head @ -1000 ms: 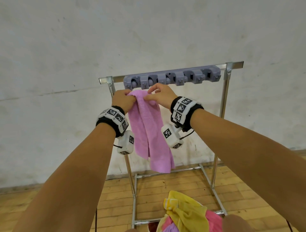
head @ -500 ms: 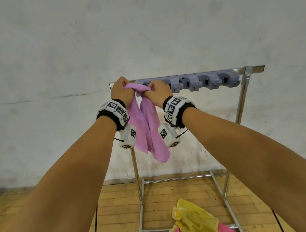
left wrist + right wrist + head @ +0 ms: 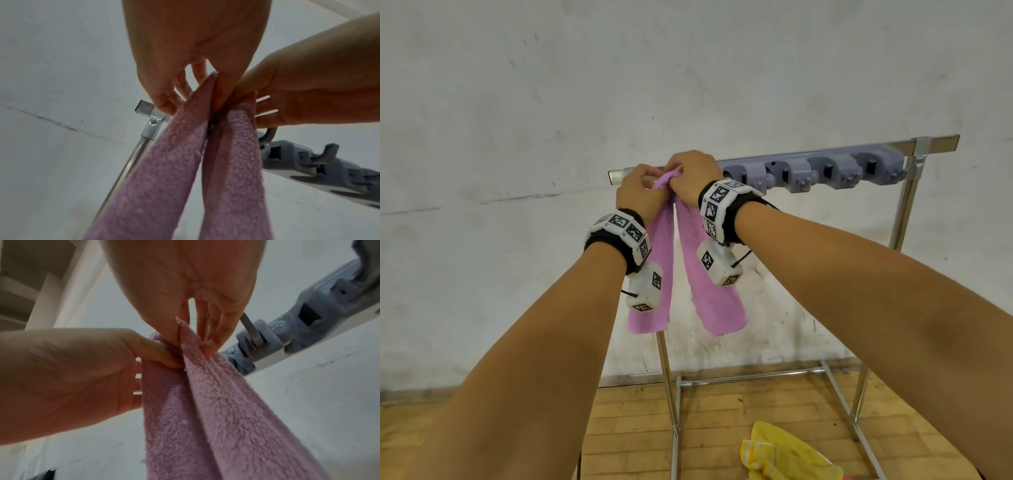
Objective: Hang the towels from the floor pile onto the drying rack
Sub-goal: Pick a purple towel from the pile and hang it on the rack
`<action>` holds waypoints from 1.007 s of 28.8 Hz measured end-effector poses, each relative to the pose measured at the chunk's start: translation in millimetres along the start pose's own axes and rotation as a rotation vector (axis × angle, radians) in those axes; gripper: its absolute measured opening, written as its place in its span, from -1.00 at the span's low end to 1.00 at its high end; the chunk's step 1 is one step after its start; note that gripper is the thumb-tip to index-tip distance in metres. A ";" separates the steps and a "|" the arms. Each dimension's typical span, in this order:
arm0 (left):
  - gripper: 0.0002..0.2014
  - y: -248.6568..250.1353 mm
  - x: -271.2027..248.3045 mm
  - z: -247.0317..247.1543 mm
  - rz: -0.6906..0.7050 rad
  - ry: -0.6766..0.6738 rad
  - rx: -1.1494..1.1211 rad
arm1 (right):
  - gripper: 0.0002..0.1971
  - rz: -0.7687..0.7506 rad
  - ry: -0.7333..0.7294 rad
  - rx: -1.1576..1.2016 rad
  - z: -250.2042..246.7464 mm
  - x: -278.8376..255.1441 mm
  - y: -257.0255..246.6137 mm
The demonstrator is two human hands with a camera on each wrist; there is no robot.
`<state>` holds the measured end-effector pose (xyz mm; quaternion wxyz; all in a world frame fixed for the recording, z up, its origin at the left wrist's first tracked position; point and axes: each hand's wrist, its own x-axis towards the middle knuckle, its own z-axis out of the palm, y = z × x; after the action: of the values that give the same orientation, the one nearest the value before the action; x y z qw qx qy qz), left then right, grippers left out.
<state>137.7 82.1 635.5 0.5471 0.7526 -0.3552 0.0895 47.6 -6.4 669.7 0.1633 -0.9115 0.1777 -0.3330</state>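
A person's left hand [image 3: 641, 192] and right hand [image 3: 690, 174] pinch the bunched middle of a pink terry-cloth towel [image 3: 710, 291] at the left end of a chrome drying rack's top bar [image 3: 935, 144], its two tails hanging loose below the wrists. The step in hand appears to be seating the towel at the end clip of the grey plastic row of clip holders [image 3: 825, 169] fixed along that bar; whether the cloth is already caught there cannot be told, as the hands cover the spot. The next move likely calls for pressing the fold home, then letting go with both hands at once so neither tail drags it out. Beyond the right hand, the other holders carry nothing. Far below both hands, a crumpled yellow towel [image 3: 787, 455] waits on the wooden plank floor [image 3: 626, 431] inside the rack's base frame.
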 end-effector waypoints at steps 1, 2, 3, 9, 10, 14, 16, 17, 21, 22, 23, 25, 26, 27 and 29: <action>-0.77 -2.0 0.3 2.0 -0.002 -0.005 0.018 | -0.72 0.003 -0.021 -0.011 5.0 0.8 2.2; -0.77 -4.1 0.4 3.9 -0.006 -0.008 0.025 | -0.73 0.010 -0.031 -0.016 9.1 0.8 4.0; -0.77 -6.1 0.8 5.6 -0.011 -0.013 0.019 | -0.74 0.017 -0.033 -0.019 12.6 0.9 5.5; -0.78 -7.1 -1.6 10.1 0.034 -0.047 -0.039 | -0.75 0.081 -0.060 -0.106 17.7 -0.7 13.3; -0.78 -6.2 -2.8 10.9 0.043 -0.059 -0.048 | -0.75 0.078 -0.084 -0.142 18.4 -2.3 15.1; -0.70 -0.8 -5.9 11.7 0.032 -0.130 -0.029 | -0.66 0.070 -0.181 -0.154 14.5 -7.1 18.4; -0.67 5.6 -6.2 9.4 -0.007 -0.185 -0.040 | -0.65 0.088 -0.234 -0.099 8.4 -10.3 17.4; -0.68 9.1 -7.0 7.6 -0.024 -0.204 -0.037 | -0.66 0.089 -0.237 -0.063 4.8 -12.2 16.8; -0.70 23.4 -15.0 0.7 -0.035 -0.216 -0.002 | -0.70 0.075 -0.205 -0.020 -7.8 -22.2 14.9; -0.70 27.2 -18.0 -0.5 -0.028 -0.216 -0.002 | -0.71 0.078 -0.196 -0.010 -10.9 -25.0 14.5; -0.70 31.0 -21.1 -1.6 -0.020 -0.217 0.003 | -0.72 0.084 -0.187 0.008 -13.9 -27.3 13.7; -0.70 38.9 -26.9 -3.4 -0.003 -0.213 0.019 | -0.72 0.098 -0.169 0.031 -19.7 -33.0 12.1; -0.71 42.5 -30.3 -3.4 0.006 -0.212 0.025 | -0.73 0.102 -0.162 0.032 -22.8 -36.4 11.6; -0.72 45.1 -35.8 -2.2 0.009 -0.218 0.028 | -0.74 0.108 -0.156 0.032 -24.9 -41.4 12.4; -0.69 48.0 -45.8 3.9 0.017 -0.238 0.048 | -0.75 0.121 -0.149 0.011 -27.7 -51.4 18.0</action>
<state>72.8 91.5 646.5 0.4823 0.7677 -0.4218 0.0128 -11.5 -5.0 654.1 0.2006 -0.9204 0.2182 -0.2549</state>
